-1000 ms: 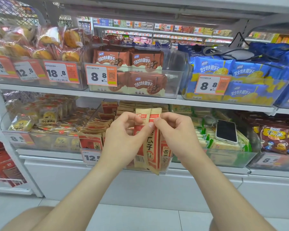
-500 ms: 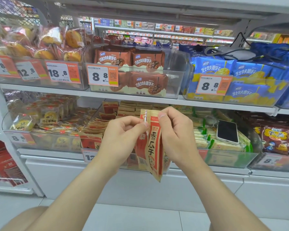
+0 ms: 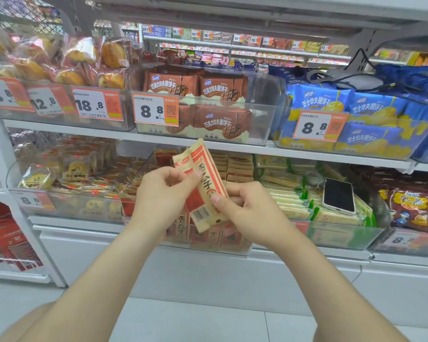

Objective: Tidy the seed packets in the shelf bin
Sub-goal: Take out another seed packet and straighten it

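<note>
Above the bin, left hand, right hand pinching seed packets

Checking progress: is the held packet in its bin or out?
Out: left hand and right hand pinch the seed packet tilted before the bin.

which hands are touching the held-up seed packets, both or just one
Touching, both. The head view shows the left hand pinching the seed packets at their left edge, and the right hand with its thumb pressed on their lower right.

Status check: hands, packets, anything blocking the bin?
Left hand, right hand both pinch the seed packets, held tilted over the bin. Phone lies on green packs alongside.
</note>
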Available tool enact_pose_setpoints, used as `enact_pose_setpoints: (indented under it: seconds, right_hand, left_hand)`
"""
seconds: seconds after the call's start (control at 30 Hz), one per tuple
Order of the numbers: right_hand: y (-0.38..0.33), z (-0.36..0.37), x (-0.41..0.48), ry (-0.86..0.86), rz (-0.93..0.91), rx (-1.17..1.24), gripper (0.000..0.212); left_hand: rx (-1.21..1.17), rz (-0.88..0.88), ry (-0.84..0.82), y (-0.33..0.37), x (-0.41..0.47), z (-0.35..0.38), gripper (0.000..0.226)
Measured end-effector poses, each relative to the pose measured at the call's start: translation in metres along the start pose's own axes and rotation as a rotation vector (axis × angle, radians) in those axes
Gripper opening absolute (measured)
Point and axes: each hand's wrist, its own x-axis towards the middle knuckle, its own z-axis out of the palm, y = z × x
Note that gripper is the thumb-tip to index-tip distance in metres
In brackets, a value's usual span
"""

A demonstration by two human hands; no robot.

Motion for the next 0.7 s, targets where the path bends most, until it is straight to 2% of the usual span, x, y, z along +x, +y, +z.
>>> enact_pose_setpoints:
  seconds: [0.13, 0.27, 0.47, 0.6, 0.7]
  right_hand:
    - [0.01, -0.002, 0.008, 0.138, -0.019, -0.134, 0.025]
    - [0.01, -0.001, 0.011, 0.209, 0.011, -0.065, 0.034]
    - [0.003, 0.0, 0.004, 0.2, -0.002, 0.001, 0.027]
    - [-0.002, -0.002, 0.0, 0.248, -0.02, -0.003, 0.029]
    - [-0.004, -0.001, 0.0, 0.247, -0.029, -0.013, 0.032]
  left_hand:
    - [0.222, 0.034, -0.115, -0.002, -0.01, 0.007, 0.039]
    - [0.393, 0.125, -0.112, 0.0, -0.015, 0.009, 0.042]
    - [0.307, 0.116, -0.161, 0.006, -0.017, 0.006, 0.047]
    - [0.285, 0.097, -0.19, 0.01, -0.02, 0.008, 0.041]
    - [0.252, 0.055, -0.209, 0.012, -0.022, 0.01, 0.028]
